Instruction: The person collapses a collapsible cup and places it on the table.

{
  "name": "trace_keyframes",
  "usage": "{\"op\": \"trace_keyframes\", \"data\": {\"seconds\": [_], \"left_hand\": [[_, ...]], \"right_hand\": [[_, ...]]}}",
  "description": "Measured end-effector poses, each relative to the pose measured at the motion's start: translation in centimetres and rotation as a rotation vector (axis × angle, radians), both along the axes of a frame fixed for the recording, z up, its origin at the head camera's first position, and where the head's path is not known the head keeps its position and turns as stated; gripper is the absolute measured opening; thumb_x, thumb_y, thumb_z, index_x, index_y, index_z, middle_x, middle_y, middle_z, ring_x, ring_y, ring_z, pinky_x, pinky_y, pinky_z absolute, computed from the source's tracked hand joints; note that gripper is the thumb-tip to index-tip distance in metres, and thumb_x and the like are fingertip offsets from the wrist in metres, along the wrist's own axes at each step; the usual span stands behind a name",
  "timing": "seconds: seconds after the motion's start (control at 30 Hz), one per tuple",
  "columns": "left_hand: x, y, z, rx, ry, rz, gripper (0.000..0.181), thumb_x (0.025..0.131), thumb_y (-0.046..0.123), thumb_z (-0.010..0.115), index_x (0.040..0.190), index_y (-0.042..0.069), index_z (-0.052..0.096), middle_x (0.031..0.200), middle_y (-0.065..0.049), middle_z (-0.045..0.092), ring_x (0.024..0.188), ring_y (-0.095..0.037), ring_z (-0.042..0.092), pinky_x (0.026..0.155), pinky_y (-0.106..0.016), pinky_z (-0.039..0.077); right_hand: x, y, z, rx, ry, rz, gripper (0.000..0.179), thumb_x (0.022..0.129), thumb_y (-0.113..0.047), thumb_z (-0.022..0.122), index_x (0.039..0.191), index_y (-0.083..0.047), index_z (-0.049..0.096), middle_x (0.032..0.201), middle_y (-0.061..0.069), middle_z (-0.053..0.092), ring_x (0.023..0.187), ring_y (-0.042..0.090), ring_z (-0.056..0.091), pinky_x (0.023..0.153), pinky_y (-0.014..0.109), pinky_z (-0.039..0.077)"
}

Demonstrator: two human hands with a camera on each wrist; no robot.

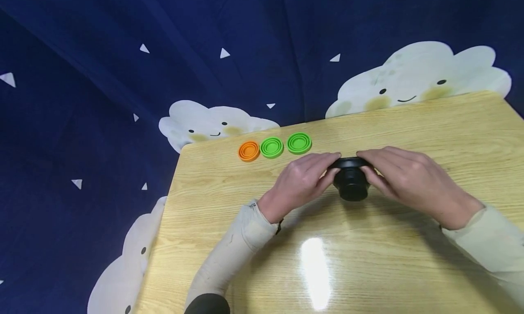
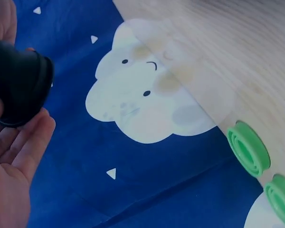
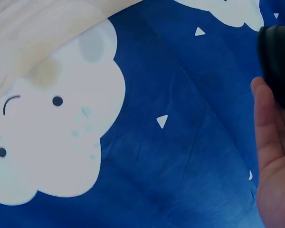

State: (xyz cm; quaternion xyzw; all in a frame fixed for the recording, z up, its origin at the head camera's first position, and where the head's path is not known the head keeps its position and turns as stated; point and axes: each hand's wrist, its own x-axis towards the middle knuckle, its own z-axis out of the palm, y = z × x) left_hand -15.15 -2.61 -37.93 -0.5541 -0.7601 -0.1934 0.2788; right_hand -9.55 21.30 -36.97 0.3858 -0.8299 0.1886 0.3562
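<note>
Between both hands is a black collapsible cup (image 1: 353, 185), its stepped body extended below a wide rim. My left hand (image 1: 300, 179) pinches the rim from the left, fingers on top and thumb underneath. On the opposite side my right hand (image 1: 413, 179) pinches the rim the same way. The cup appears held above the table, narrow end toward me. In the left wrist view the cup (image 2: 23, 85) sits at the left edge with the left hand (image 2: 19, 166) beneath it. Only part of the cup (image 3: 280, 61) and the right hand (image 3: 278, 152) shows in the right wrist view.
Flattened collapsible cups lie in a row near the table's back edge: one orange (image 1: 249, 151), one green (image 1: 272, 147) and another green (image 1: 299, 143). The wooden table (image 1: 204, 241) meets a dark blue cloth (image 1: 102, 123) printed with clouds and triangles.
</note>
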Motion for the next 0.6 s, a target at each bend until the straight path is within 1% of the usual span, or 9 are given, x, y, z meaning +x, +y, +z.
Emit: {"op": "trace_keyframes", "data": {"seconds": [0.07,0.13,0.2,0.3,0.37,0.43,0.5,0.57,0.6], "left_hand": [[0.0,0.2,-0.2,0.023,-0.01,0.01,0.032,0.097,0.013,0.069,0.122,-0.006,0.066,0.107,-0.012,0.074,0.097,-0.019,0.072,0.097,-0.021,0.05],[-0.1,0.5,-0.4,0.048,-0.039,0.021,0.032,0.096,0.012,0.069,0.123,-0.006,0.066,0.107,-0.012,0.074,0.095,-0.019,0.072,0.096,-0.02,0.051],[-0.1,0.8,-0.7,0.08,-0.078,0.034,0.03,0.096,0.011,0.068,0.121,-0.005,0.066,0.106,-0.012,0.074,0.092,-0.017,0.072,0.092,-0.017,0.052],[-0.1,1.3,-1.1,0.152,-0.167,0.033,0.025,0.096,0.008,0.067,0.118,-0.004,0.064,0.1,-0.011,0.074,0.086,-0.013,0.071,0.085,-0.013,0.052],[-0.1,1.6,-1.3,0.214,-0.256,0.015,0.022,0.095,0.006,0.067,0.114,-0.003,0.061,0.096,-0.01,0.073,0.083,-0.01,0.07,0.081,-0.011,0.052],[-0.1,1.7,-1.4,0.275,-0.357,-0.01,0.02,0.095,0.004,0.067,0.112,-0.002,0.058,0.094,-0.01,0.073,0.084,-0.008,0.069,0.078,-0.011,0.053],[-0.1,1.8,-1.5,0.332,-0.475,-0.043,0.019,0.095,0.004,0.068,0.111,0.0,0.058,0.095,-0.011,0.073,0.087,-0.008,0.069,0.078,-0.014,0.055],[0.0,1.7,-1.6,0.39,-0.612,-0.091,0.017,0.095,0.002,0.069,0.108,0.0,0.059,0.099,-0.014,0.073,0.091,-0.01,0.069,0.079,-0.02,0.057],[0.1,1.6,-1.6,0.416,-0.683,-0.122,0.015,0.094,0.0,0.069,0.106,0.0,0.06,0.102,-0.015,0.073,0.095,-0.011,0.069,0.08,-0.023,0.059]], "right_hand": [[0.0,0.0,-0.3,-0.018,-0.006,-0.004,0.045,0.109,-0.029,0.043,0.112,0.01,0.066,0.093,0.018,0.072,0.075,0.03,0.07,0.06,0.047,0.061],[-0.1,-0.1,-0.8,-0.038,-0.008,-0.019,0.045,0.109,-0.028,0.043,0.113,0.011,0.066,0.093,0.019,0.072,0.074,0.031,0.07,0.06,0.047,0.061],[-0.2,-0.3,-1.3,-0.062,-0.006,-0.043,0.044,0.109,-0.026,0.043,0.113,0.012,0.066,0.091,0.02,0.071,0.072,0.031,0.069,0.059,0.048,0.06],[-0.4,-0.6,-2.1,-0.104,-0.01,-0.079,0.044,0.109,-0.026,0.044,0.112,0.012,0.066,0.088,0.021,0.07,0.07,0.032,0.068,0.058,0.049,0.059],[-0.6,-0.8,-2.5,-0.139,-0.018,-0.095,0.044,0.109,-0.026,0.044,0.112,0.012,0.066,0.085,0.021,0.069,0.07,0.033,0.068,0.058,0.049,0.059],[-0.7,-1.0,-2.8,-0.18,-0.038,-0.11,0.046,0.11,-0.029,0.044,0.113,0.012,0.066,0.086,0.022,0.07,0.071,0.034,0.069,0.058,0.049,0.059],[-0.7,-1.2,-3.0,-0.227,-0.056,-0.126,0.048,0.109,-0.031,0.044,0.112,0.011,0.067,0.083,0.02,0.07,0.068,0.03,0.068,0.056,0.044,0.058],[-0.7,-1.3,-3.0,-0.282,-0.087,-0.141,0.048,0.108,-0.033,0.045,0.112,0.009,0.068,0.083,0.018,0.071,0.065,0.024,0.065,0.055,0.035,0.056],[-0.7,-1.3,-3.0,-0.317,-0.107,-0.151,0.045,0.107,-0.031,0.049,0.111,0.008,0.07,0.082,0.016,0.071,0.065,0.022,0.065,0.056,0.031,0.054]]}}
